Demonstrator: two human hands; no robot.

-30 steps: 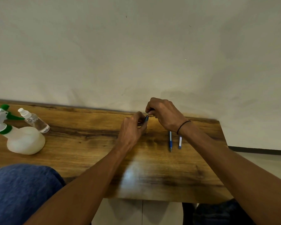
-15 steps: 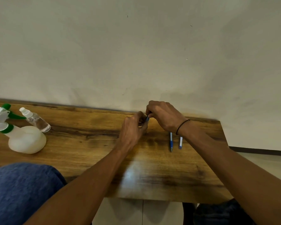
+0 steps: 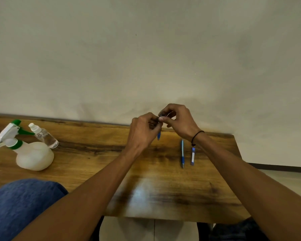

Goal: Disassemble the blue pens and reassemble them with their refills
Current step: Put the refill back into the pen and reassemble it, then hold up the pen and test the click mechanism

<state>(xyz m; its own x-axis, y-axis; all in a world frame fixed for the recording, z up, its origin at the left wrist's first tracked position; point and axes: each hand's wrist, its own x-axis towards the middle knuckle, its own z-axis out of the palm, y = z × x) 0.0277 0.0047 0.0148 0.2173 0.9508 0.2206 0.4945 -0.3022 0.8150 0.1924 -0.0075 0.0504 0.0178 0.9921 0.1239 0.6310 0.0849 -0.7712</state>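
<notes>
Up near the wall, both hands meet over the table (image 3: 97, 164). Left hand (image 3: 142, 132) w/ fingers curled round a blue pen (image 3: 158, 135), its tip hanging down below the fist. Right hand (image 3: 178, 120) pinches the pen's top end; detail too small to tell. Second pen (image 3: 182, 153) & a short blue-white pen piece (image 3: 192, 156) lie side by side under the right wrist. Spray bottle (image 3: 31, 153) & small clear bottle (image 3: 45, 137) sit far left.

A white plastic spray bottle with green trigger (image 3: 31, 153) stands at the wooden table's (image 3: 97, 164) left end, a small clear pump bottle (image 3: 44, 136) just behind. Two blue pens (image 3: 182, 153) lie side by side, right of centre.
</notes>
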